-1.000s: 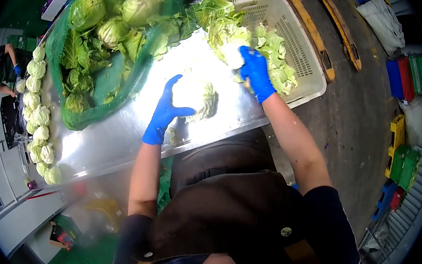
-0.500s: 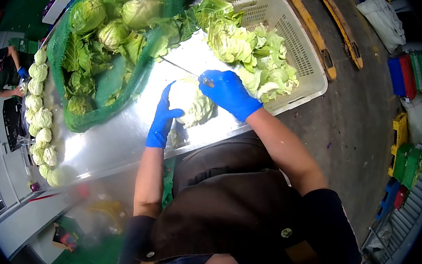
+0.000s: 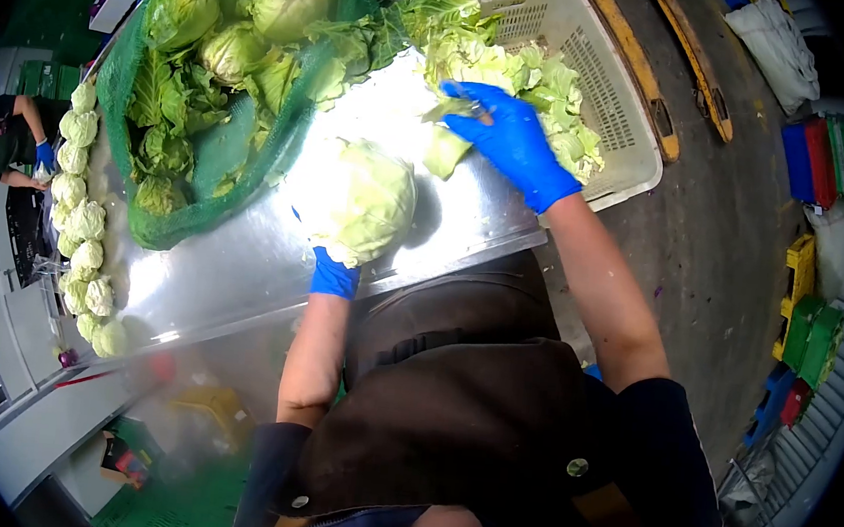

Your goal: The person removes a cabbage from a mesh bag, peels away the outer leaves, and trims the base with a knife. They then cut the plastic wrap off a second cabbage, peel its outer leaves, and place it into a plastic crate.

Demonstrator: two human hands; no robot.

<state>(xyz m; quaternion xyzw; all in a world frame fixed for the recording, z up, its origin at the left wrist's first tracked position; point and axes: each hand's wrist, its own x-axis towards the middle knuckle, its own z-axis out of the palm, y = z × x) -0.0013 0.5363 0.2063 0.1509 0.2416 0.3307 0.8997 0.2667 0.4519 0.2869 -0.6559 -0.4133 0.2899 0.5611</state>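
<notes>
- Fingers (image 3: 469, 91) of the blue-gloved right hand (image 3: 513, 139) pinch a torn green cabbage leaf (image 3: 445, 151) beside the white perforated plastic basket (image 3: 613, 85).
- Shiny steel table (image 3: 241, 268): carries a green mesh sack (image 3: 215, 160) of cabbages.
- Basket: holds loose leaves (image 3: 557, 95).
- Round pale-green cabbage head (image 3: 357, 201): above table centre, gripped from beneath by blue-gloved left hand (image 3: 332, 278), fingers hidden.

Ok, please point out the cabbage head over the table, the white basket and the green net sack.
cabbage head (image 3: 363, 193), head view, middle of its outer leaf.
white basket (image 3: 613, 90), head view, bare perforated side wall.
green net sack (image 3: 216, 150), head view, mesh between the cabbages.
</notes>
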